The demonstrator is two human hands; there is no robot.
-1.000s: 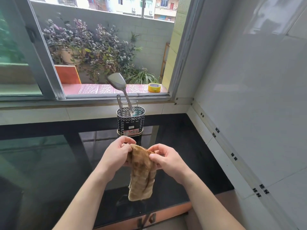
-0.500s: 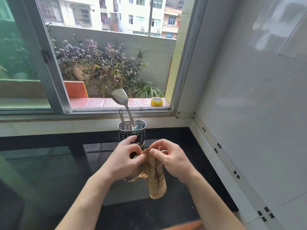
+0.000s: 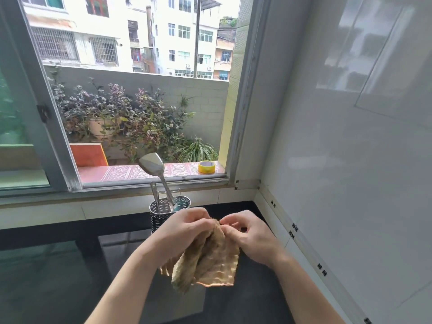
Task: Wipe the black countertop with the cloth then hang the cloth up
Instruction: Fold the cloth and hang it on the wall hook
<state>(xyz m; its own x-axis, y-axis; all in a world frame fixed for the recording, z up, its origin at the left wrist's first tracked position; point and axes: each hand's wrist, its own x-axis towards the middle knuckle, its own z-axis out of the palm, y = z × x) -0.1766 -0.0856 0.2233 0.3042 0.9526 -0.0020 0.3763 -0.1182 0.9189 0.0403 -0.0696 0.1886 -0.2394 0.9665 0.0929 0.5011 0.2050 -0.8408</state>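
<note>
Black desk (image 3: pixel 58 277) below; cloth (image 3: pixel 210 258) now spread wider than before, both hands' fingers (image 3: pixel 230 226) pinching top edge: hanging prep, likely.

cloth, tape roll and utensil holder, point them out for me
cloth (image 3: pixel 210 258): head view, on the middle of the hanging folds below both hands.
tape roll (image 3: pixel 206 167): head view, on its yellow outer side, on the window ledge.
utensil holder (image 3: pixel 159 218): head view, on its perforated wall left of the hands.
</note>
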